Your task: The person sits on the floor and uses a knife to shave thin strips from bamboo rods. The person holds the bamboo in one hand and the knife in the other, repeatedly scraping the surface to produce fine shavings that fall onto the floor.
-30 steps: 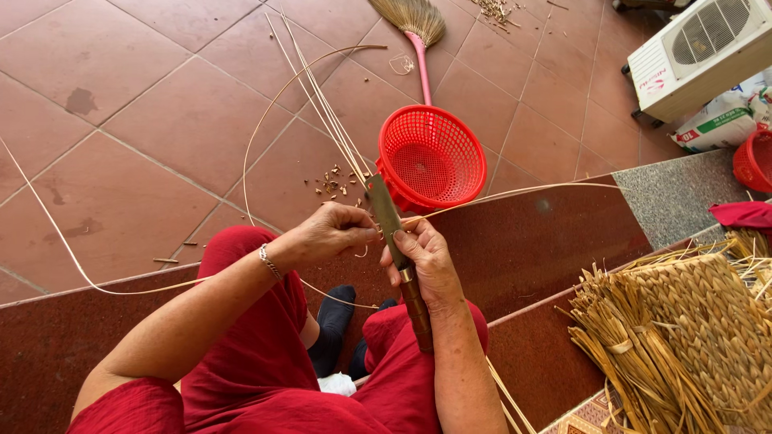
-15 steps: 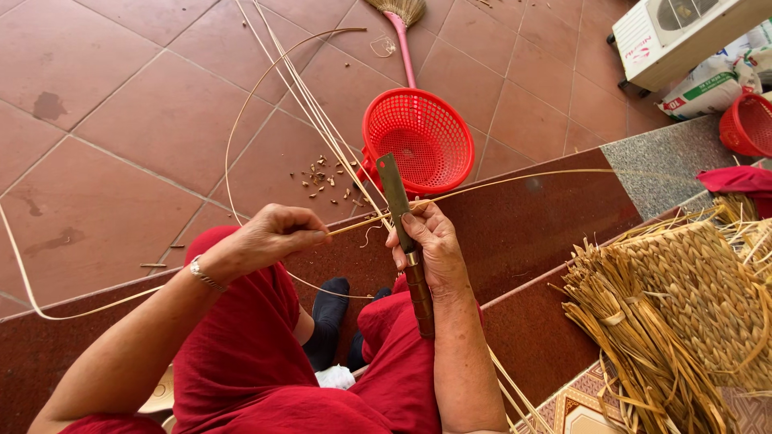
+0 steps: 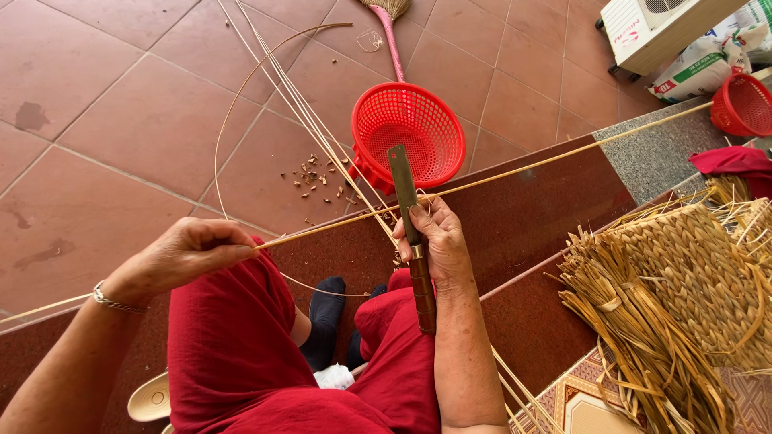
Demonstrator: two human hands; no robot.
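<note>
strip: long thin cane strip (image 3: 515, 170); its long axis runs diagonally, low at the left by the knee and climbing to the upper right toward the grey stone ledge (image 3: 667, 153); it hangs in the air above the dark red step (image 3: 523, 233), passing through both hands

left hand: left hand (image 3: 189, 253) closed around the strip, pinching it just above the left knee; fingers curled tight, thumb side toward the strip; thin bracelet (image 3: 112, 301) on the wrist

right hand: right hand (image 3: 434, 241) wrapped round the handle of a knife (image 3: 408, 221); the strip crosses right at the thumb, touching the blade as far as i can tell

knife: long axis close to vertical in the view; flat blunt-ended blade points up and away toward the basket; wooden handle sticks out below the fist toward the lap

basket: red plastic basket (image 3: 408, 133) on the tiles just beyond the blade tip; a broom with a pink handle (image 3: 394, 48) lies behind it

floor: terracotta tiles (image 3: 121, 120) with more loose cane strips (image 3: 281, 88) fanning up and left, one bent in a big loop; little shavings (image 3: 318, 177) scattered beside the basket

right side: woven straw mat (image 3: 691, 281) with frayed ends, well apart from the hands

clothes: red trousers (image 3: 233, 345); dark socks (image 3: 326, 309) between the knees
</note>
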